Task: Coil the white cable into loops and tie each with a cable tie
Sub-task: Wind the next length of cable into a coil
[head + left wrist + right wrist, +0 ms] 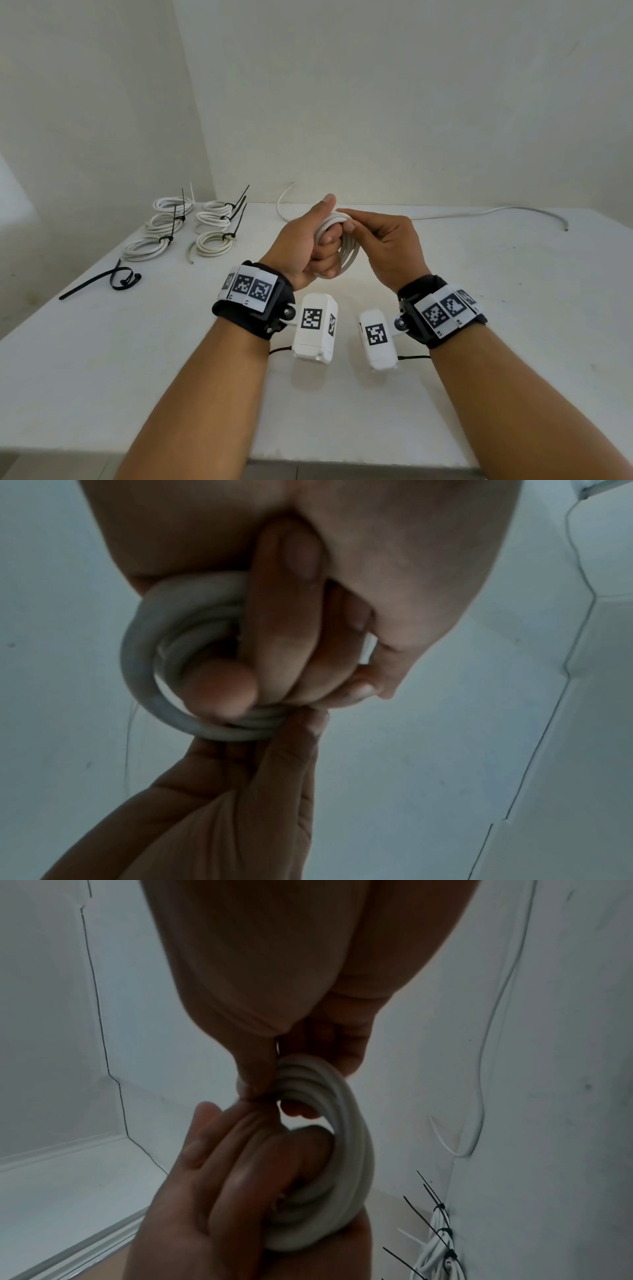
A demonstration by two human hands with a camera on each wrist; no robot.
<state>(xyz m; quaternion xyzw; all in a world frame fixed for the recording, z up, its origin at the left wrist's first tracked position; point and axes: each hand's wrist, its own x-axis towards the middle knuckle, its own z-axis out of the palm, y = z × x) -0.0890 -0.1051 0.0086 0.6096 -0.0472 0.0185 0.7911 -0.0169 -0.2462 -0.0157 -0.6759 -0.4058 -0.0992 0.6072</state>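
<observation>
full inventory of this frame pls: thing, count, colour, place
Tied cable coils: six, white, far left of the table, each bound with a black tie.
Loose cable ties: black, count unclear, left table edge.
Coil in hand: one, white, untied, held above table centre.
Loose cable: white, trailing along the far right of the table.
Table: one, white.
Wrist cameras: two, white, under the wrists.
Left hand: fingers curled through the coil.
Right hand: fingers pinching the coil's top.
</observation>
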